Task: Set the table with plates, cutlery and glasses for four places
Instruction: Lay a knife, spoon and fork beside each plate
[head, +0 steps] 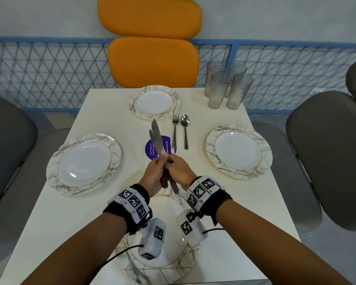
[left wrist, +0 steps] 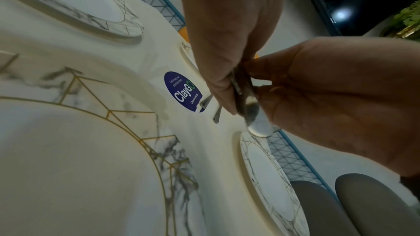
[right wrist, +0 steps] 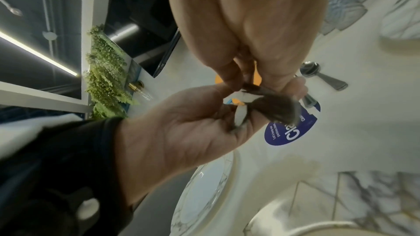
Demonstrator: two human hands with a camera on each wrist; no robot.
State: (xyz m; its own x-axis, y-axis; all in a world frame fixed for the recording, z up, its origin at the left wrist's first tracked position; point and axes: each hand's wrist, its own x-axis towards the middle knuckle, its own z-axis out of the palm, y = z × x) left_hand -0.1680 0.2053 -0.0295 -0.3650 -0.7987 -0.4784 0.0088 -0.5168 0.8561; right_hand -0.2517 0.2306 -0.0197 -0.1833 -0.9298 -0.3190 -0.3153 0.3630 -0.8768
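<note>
Both hands meet over the middle of the white table [head: 224,202], holding a bundle of table knives [head: 157,138] with blades pointing away from me. My left hand [head: 155,171] grips the handles. My right hand [head: 176,166] pinches the same knives [left wrist: 248,107] from the other side. The handles look blurred in the right wrist view [right wrist: 275,109]. A fork [head: 174,130] and a spoon [head: 185,130] lie side by side just beyond the hands. Marbled plates sit at the far [head: 136,105], left [head: 56,161], right [head: 263,153] and near [head: 132,270] sides.
Several ribbed glasses [head: 226,87] stand grouped at the back right corner. A round blue sticker [head: 150,149] marks the table centre. An orange chair [head: 152,62] stands at the far side, grey chairs at the left [head: 6,140] and right [head: 327,151]. A blue mesh railing [head: 49,64] runs behind.
</note>
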